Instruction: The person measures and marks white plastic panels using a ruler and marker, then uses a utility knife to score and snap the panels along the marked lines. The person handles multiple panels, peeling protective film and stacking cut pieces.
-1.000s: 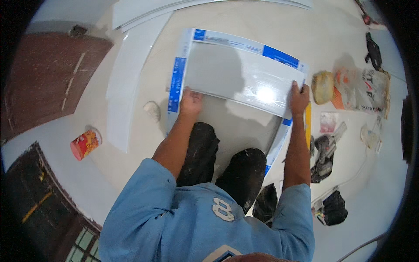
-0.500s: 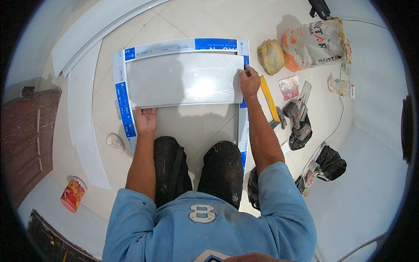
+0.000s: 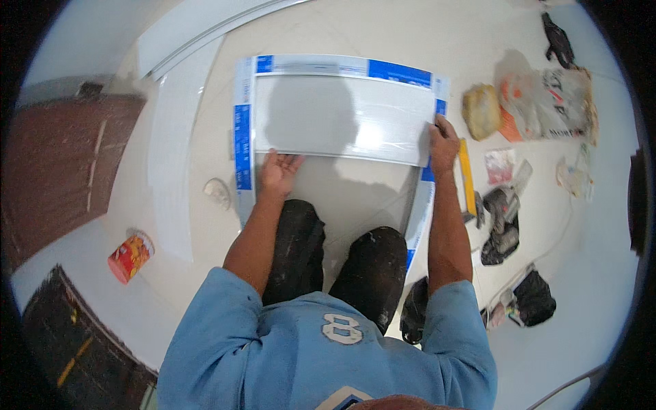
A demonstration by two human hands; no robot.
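Note:
A pale grey plastic panel (image 3: 307,116) with a faint wood-grain pattern lies inside the far part of a white frame (image 3: 317,67) covered in blue and white protective film. My left hand (image 3: 280,174) is turned partly palm up at the panel's near left edge. Its fingers are stretched out, their tips touching that edge. At the panel's right end, my right hand (image 3: 444,145) has its fingers bent around the edge, beside the frame's right side. The undersides of these fingers are hidden.
Right of the frame lie a yellow-handled square (image 3: 467,179), a dark power tool (image 3: 502,205), a yellowish lump (image 3: 481,113) and a printed sack (image 3: 547,106). On the left are a white stone-like piece (image 3: 217,193), a red tub (image 3: 131,256) and long white panels (image 3: 174,150).
My view has shifted, so everything sits farther right. The panel now lies closer against the frame's far bar, and its right end lines up with the frame's inside. Both hands stay at its edges.

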